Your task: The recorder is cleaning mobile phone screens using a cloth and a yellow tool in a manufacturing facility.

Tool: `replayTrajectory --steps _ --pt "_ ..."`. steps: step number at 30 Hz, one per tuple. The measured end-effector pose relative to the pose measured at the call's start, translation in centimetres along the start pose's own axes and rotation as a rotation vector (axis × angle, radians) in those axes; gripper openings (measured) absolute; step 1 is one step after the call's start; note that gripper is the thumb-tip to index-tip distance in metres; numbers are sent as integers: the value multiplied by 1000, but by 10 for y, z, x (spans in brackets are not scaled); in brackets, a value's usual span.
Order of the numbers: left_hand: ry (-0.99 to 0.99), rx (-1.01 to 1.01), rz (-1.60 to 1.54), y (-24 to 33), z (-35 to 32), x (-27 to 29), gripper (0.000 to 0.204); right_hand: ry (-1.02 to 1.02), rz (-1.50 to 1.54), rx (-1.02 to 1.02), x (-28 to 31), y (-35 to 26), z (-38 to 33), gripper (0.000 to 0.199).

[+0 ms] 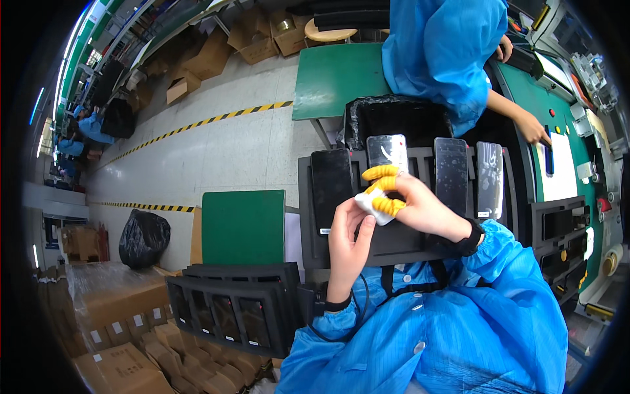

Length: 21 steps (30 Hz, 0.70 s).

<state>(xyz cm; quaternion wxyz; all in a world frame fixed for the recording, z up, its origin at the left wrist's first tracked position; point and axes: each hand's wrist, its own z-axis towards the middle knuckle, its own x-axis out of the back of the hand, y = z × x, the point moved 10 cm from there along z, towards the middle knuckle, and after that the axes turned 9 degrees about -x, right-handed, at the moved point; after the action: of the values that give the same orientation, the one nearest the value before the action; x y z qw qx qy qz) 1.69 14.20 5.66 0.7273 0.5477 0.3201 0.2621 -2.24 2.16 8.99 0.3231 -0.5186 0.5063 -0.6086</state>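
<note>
Fingers of the right hand, some in yellow finger cots, are closed on a crumpled white cloth. Left hand has bare thumb and fingers pinching the cloth's near-left edge. Two-handed hold looks meant to keep the cloth bunched; cots probably keep skin off glass.

Landmark: black slotted tray. Cloth is above its middle. Can't tell from this angle if it touches anything below.

Four smartphones in the tray, upright side by side. The second smartphone from the tray's left has a bright reflection and is partly hidden by the hands. Leftmost smartphone and the two to the tray's right, third smartphone and fourth smartphone, are untouched. Slots likely there to hold them apart, screens up.

Bag-lined bin sits just beyond the tray's far edge, presumably for easy reach. More loaded trays lean together left of the tray, nearer the body; close to hand, I'd guess. Co-worker's hand is past the tray's far right corner.
</note>
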Motion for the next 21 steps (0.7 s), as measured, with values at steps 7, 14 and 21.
replayTrajectory --steps 7,14,21 --pt "326 -83 59 8 4 66 12 162 -405 111 7 -22 45 30" --pt "-64 -133 969 24 -11 44 37 227 -1022 102 0 -3 90 24" --pt "-27 -226 1189 24 -36 32 42 170 -891 421 -33 -25 74 16"
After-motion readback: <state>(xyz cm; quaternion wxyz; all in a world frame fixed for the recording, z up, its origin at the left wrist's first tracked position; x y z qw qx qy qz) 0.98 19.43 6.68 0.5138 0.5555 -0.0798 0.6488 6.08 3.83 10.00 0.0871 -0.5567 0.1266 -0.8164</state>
